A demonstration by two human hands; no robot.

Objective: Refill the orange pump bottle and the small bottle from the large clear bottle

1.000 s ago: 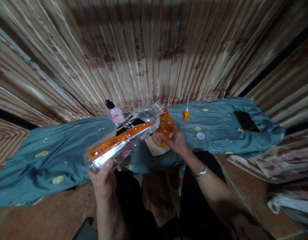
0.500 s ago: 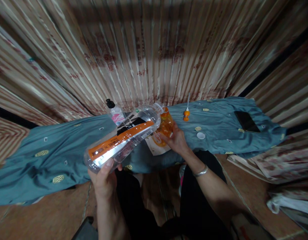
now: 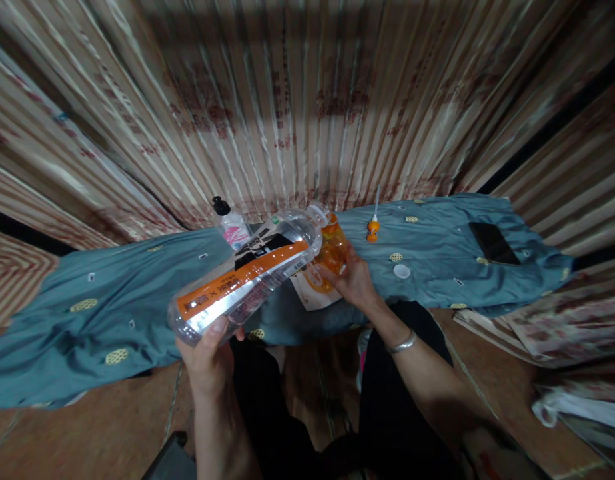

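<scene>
My left hand [image 3: 210, 350] is closed round the base of a large clear bottle [image 3: 247, 273] with an orange and silver label. The bottle is tilted, its open neck up and to the right, at the mouth of an orange see-through bottle [image 3: 332, 250]. My right hand [image 3: 354, 280] grips that orange bottle, which hides partly behind the clear one. Whether liquid passes between them cannot be made out. An orange pump top [image 3: 372, 230] with a clear tube and a round white cap [image 3: 402, 271] lie to the right on the cloth.
On the blue-green cloth [image 3: 152, 293], a clear bottle with a black top [image 3: 232, 223] stands behind the large bottle. A dark phone [image 3: 494, 243] lies at the right. Striped curtains [image 3: 297, 100] hang behind.
The large bottle's neck has shifted very slightly, and a little more of the orange bottle's mouth shows. Both hands keep their hold.
</scene>
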